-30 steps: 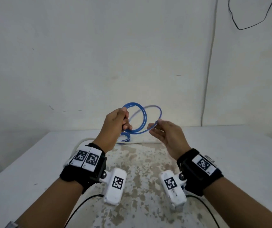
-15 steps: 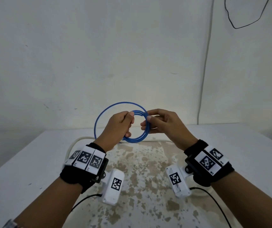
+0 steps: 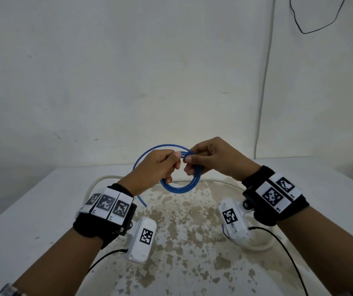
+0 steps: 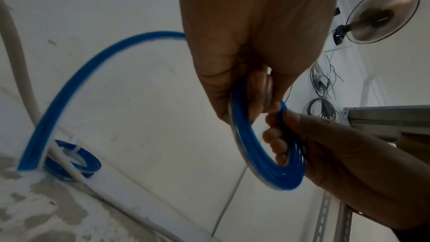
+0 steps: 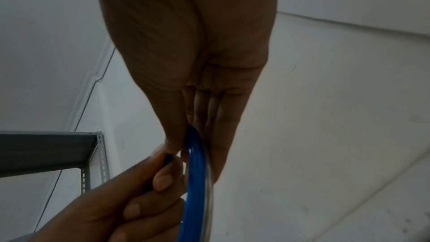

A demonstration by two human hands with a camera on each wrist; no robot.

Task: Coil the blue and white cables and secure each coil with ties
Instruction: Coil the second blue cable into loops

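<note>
Hands (image 3: pixel 158 165) (image 3: pixel 209 159) pinching blue cable coil (image 3: pixel 182 188)

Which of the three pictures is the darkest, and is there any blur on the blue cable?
Right wrist view: darkest, the right hand in shadow, the blue cable soft-edged. Left wrist view: brighter, cable smeared by motion along its loose arc, wall lines bent by the wide lens. Head view: evenly lit, cable sharp between both hands.

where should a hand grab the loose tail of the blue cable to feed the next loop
Take the loose tail on its arch just left of the left hand, coming from the left side. There the strand stands clear in the air. Its cut end hangs low by the left wrist, and the blue coil top is already pinched by both the left and the right hand.
</note>
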